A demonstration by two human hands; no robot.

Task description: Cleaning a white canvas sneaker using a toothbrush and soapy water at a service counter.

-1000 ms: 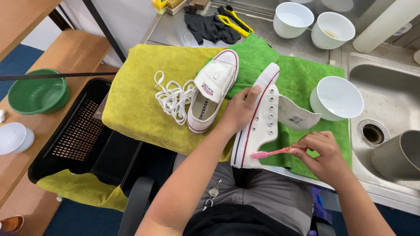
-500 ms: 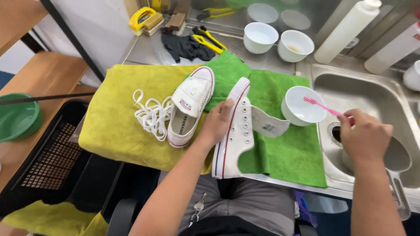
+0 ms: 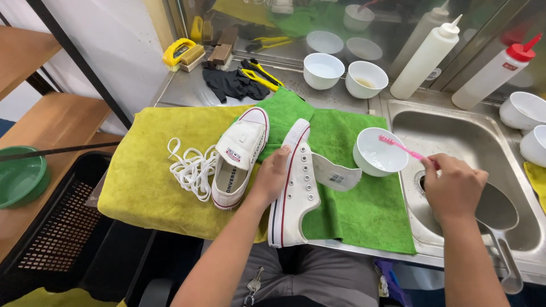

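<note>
My left hand (image 3: 272,175) rests on the side of a white low-top sneaker (image 3: 296,185) that lies on its side on a green towel (image 3: 364,210), its tongue (image 3: 335,171) flopped out to the right. My right hand (image 3: 453,187) grips a pink toothbrush (image 3: 401,147) whose bristle end sits over a white bowl (image 3: 378,152) beside the sink. A second white sneaker (image 3: 239,153) lies on a yellow towel (image 3: 148,170) with a loose pile of white laces (image 3: 190,166) next to it.
A steel sink (image 3: 472,142) holds a grey cup (image 3: 496,207). Two white bowls (image 3: 344,73), squeeze bottles (image 3: 424,57), yellow-handled pliers (image 3: 259,71), a black cloth (image 3: 230,84) and brushes (image 3: 185,54) stand behind. A black basket (image 3: 62,227) and green bowl (image 3: 20,176) are at left.
My right hand lifted the toothbrush off the sneaker's sole and carried it right to the white bowl. My left hand stayed on the sneaker. The view tilted upward.
</note>
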